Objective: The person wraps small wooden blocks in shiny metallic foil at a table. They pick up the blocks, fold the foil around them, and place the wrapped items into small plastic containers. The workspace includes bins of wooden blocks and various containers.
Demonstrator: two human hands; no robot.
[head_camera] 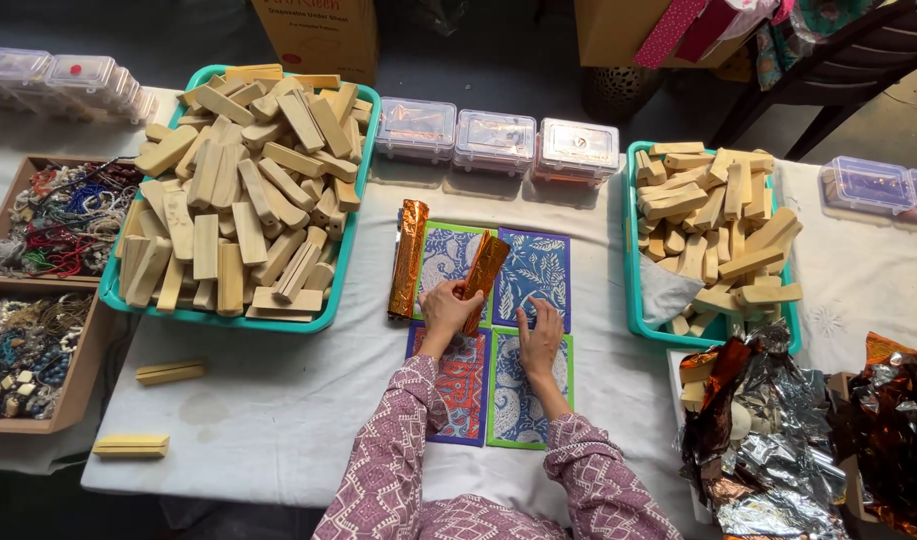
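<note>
My left hand (pixel 447 305) grips a wooden block wrapped in shiny orange foil (pixel 484 275), held tilted over several blue, red and green patterned cards (pixel 534 270) on the white table. My right hand (pixel 541 338) lies flat on the cards just to the right, fingers together, holding nothing. A second foil-wrapped block (pixel 410 258) lies on the table left of the cards, a short way from my left hand.
A teal tray heaped with plain wooden blocks (pixel 234 190) stands at left, a smaller one (pixel 714 235) at right. Three clear lidded boxes (pixel 494 140) sit behind the cards. Crumpled foil sheets (pixel 779 430) lie at lower right, bead boxes (pixel 39 290) at far left, two loose blocks (pixel 169 372) nearby.
</note>
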